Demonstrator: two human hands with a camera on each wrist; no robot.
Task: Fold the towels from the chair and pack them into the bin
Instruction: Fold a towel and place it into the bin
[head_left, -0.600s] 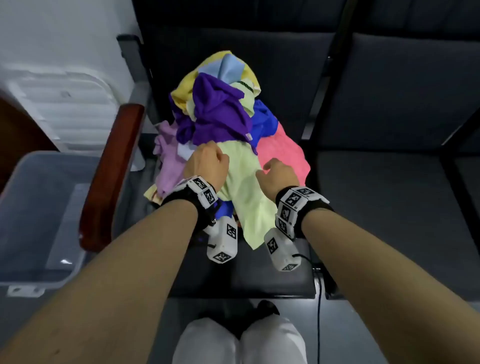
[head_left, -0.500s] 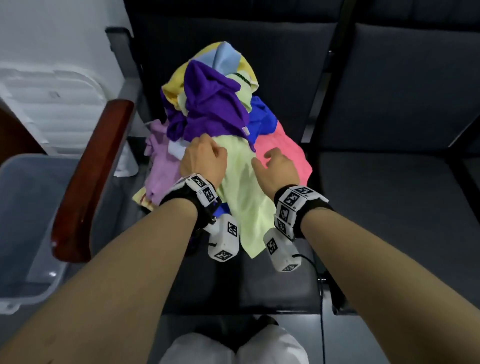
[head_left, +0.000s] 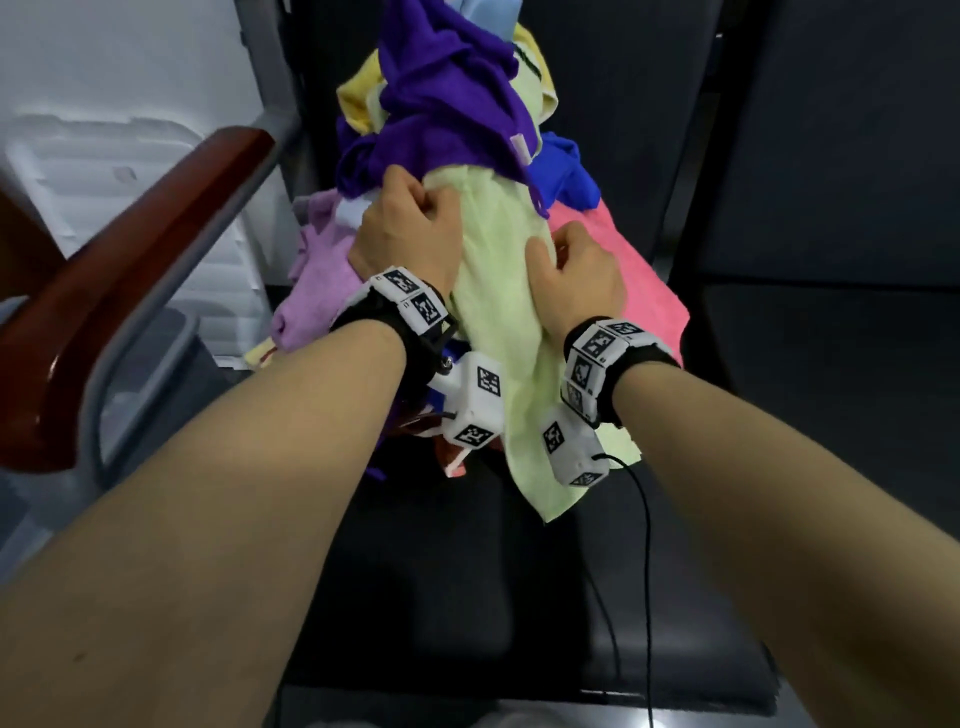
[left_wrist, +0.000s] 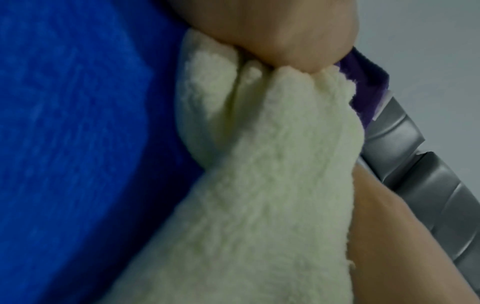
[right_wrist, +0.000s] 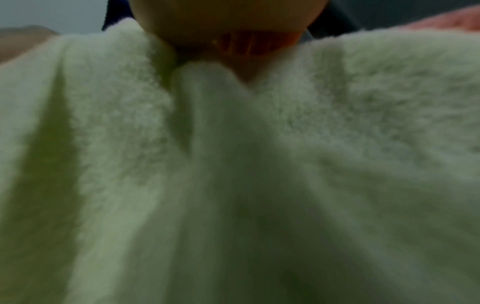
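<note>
Head view: hands gripping pale-green towel

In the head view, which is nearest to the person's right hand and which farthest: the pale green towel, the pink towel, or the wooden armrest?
From the right hand:
1. Pale green towel: gripped in that hand, just to its left.
2. Pink towel: right beside the hand, on its right, under the pile.
3. Wooden armrest: far left, beyond the left hand.
</note>
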